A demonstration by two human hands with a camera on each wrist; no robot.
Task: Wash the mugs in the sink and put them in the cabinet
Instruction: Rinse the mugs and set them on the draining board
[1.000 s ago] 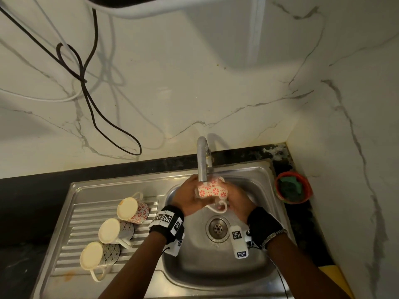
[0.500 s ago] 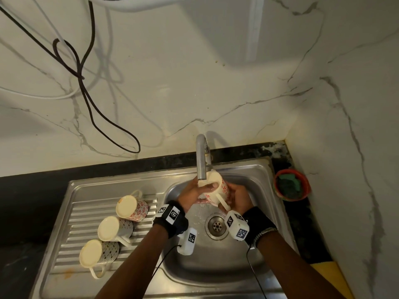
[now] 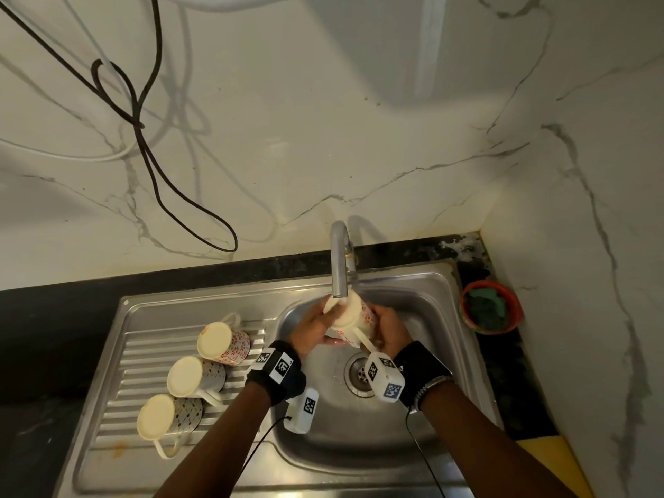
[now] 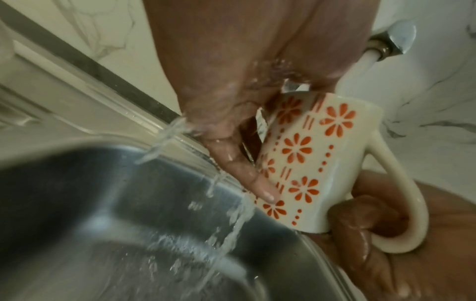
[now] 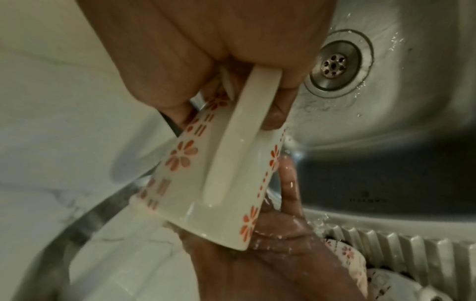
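Note:
A cream mug with orange flowers [image 3: 354, 314] is held tilted under the tap's spout [image 3: 339, 282], one cream end turned up toward it. My left hand [image 3: 316, 323] grips its upper body, one finger [image 4: 247, 169] lying along the patterned side. My right hand [image 3: 386, 330] holds the mug by its handle [image 5: 239, 130], with fingers hooked through the loop [image 4: 360, 220]. Water runs off the mug [image 4: 309, 158] and my left hand into the steel sink [image 3: 359, 447]. Three more mugs lie on the drainboard: a flowered one [image 3: 222, 341] and two dark-patterned ones [image 3: 196, 375] [image 3: 169, 415].
A red bowl holding a green scrubber [image 3: 490, 307] sits on the black counter right of the sink. The drain [image 5: 335, 65] is below my hands. A black cable [image 3: 143, 145] hangs on the marble wall. A marble side wall stands close on the right.
The mug has turned from lying sideways under the tap to standing tilted with a cream end up. Both wrists rotated with it and the hands rose slightly.

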